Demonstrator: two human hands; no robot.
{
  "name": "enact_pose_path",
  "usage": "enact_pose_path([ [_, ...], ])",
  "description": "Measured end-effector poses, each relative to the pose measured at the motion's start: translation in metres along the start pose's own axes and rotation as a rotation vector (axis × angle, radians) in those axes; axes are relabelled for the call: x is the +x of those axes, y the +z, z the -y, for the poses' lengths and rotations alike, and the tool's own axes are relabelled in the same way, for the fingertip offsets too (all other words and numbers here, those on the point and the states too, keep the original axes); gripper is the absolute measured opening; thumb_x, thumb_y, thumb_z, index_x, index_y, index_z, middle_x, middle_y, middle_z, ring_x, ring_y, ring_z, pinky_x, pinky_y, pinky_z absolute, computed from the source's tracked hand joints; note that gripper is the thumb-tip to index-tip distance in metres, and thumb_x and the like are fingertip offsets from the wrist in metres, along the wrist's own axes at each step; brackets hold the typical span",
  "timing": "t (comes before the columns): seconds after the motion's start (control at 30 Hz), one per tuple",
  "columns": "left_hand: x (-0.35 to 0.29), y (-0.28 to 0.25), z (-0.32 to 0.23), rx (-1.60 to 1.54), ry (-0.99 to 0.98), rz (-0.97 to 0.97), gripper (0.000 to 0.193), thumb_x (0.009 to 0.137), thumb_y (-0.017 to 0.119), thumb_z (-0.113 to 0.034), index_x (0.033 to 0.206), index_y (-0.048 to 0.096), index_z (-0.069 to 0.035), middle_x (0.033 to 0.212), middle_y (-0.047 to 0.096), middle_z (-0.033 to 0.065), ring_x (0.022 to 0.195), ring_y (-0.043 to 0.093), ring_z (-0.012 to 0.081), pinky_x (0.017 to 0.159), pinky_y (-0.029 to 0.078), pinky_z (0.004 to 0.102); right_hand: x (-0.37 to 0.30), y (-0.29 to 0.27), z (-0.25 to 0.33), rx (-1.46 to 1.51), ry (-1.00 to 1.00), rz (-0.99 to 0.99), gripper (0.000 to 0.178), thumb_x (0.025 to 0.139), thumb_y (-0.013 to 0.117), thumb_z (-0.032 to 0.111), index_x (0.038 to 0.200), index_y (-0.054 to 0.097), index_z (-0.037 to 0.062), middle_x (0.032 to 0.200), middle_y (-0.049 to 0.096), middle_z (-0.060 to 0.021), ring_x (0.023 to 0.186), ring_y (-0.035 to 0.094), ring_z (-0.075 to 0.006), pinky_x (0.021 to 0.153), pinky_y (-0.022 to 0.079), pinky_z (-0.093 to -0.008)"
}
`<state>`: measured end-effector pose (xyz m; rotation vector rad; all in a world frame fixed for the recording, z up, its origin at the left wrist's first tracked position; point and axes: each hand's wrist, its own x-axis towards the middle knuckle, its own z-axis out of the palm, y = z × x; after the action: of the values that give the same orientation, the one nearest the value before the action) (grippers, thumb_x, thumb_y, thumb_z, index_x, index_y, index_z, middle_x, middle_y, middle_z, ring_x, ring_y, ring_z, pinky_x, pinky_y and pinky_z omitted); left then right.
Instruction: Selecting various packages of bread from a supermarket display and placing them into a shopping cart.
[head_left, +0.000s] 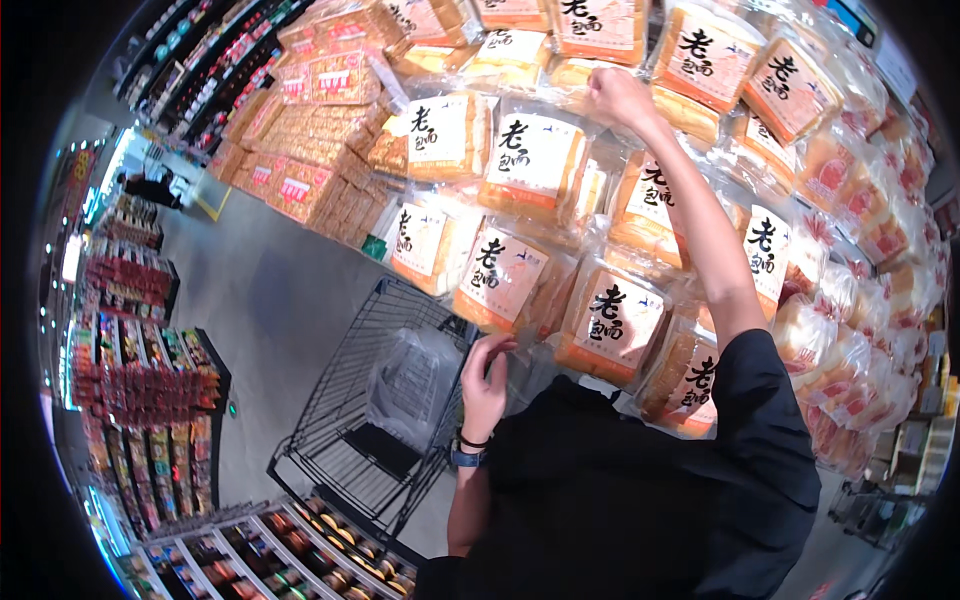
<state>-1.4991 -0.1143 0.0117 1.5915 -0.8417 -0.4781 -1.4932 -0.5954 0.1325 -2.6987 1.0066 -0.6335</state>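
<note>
A display is stacked with clear-wrapped bread loaves [533,165] bearing white and orange labels. My right arm reaches across it, and my right hand [618,97] is closed at the edge of a wrapped loaf [588,75] in a far row. What its fingers grip, if anything, is hidden. Down by the front edge, my left hand [487,378] hangs loosely curved, thumb apart from the fingers, with nothing visible in it. It is nearest to a wrapped loaf [500,280] in the front row. A watch and a dark band circle the left wrist.
Left of me stands a black wire shopping cart [330,400] with a clear plastic bag [412,385] inside. Packaged brown snacks [320,130] are piled at the far left of the display, bagged buns [850,330] at the right. Stocked shelves [150,380] line the left side.
</note>
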Motion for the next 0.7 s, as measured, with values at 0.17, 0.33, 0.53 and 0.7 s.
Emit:
enact_pose_path([
  [0.17, -0.011, -0.006, 0.002, 0.002, -0.036, -0.078, 0.024, 0.098, 0.052, 0.006, 0.117, 0.066, 0.002, 0.109, 0.07, 0.0107, 0.101, 0.07, 0.0199, 0.088, 0.051, 0.0303, 0.005, 0.001, -0.004, -0.064, -0.092, -0.089, 0.024, 0.09, 0.064, 0.02, 0.111, 0.064, 0.0094, 0.114, 0.066, -0.0208, 0.107, 0.067, -0.0406, 0.09, 0.053, -0.0522],
  [0.33, -0.024, -0.002, 0.01, -0.021, -0.079, -0.07, 0.023, 0.099, 0.053, 0.004, 0.117, 0.067, 0.001, 0.109, 0.071, 0.0108, 0.101, 0.07, 0.0191, 0.088, 0.05, 0.0294, 0.012, 0.008, -0.004, -0.113, -0.149, 0.031, 0.021, 0.093, 0.062, 0.022, 0.11, 0.065, 0.0096, 0.114, 0.065, -0.0205, 0.107, 0.066, -0.04, 0.09, 0.053, -0.0521],
  [0.53, -0.024, 0.0, 0.017, -0.087, -0.105, -0.049, 0.022, 0.101, 0.052, 0.001, 0.117, 0.067, 0.001, 0.108, 0.072, 0.01, 0.101, 0.07, 0.0186, 0.088, 0.049, 0.0288, 0.008, 0.01, 0.003, -0.056, -0.079, 0.079, 0.028, 0.095, 0.061, 0.026, 0.105, 0.068, 0.0018, 0.101, 0.069, -0.0207, 0.103, 0.067, -0.0382, 0.089, 0.053, -0.0487],
  [0.7, -0.027, 0.002, 0.018, -0.08, -0.121, -0.035, 0.021, 0.101, 0.052, 0.0, 0.117, 0.066, 0.002, 0.108, 0.072, 0.0108, 0.101, 0.07, 0.0186, 0.089, 0.049, 0.029, 0.008, 0.006, 0.011, -0.21, -0.08, 0.017, 0.022, 0.092, 0.061, 0.018, 0.104, 0.07, 0.0013, 0.109, 0.068, -0.0229, 0.104, 0.068, -0.0392, 0.09, 0.055, -0.0501],
])
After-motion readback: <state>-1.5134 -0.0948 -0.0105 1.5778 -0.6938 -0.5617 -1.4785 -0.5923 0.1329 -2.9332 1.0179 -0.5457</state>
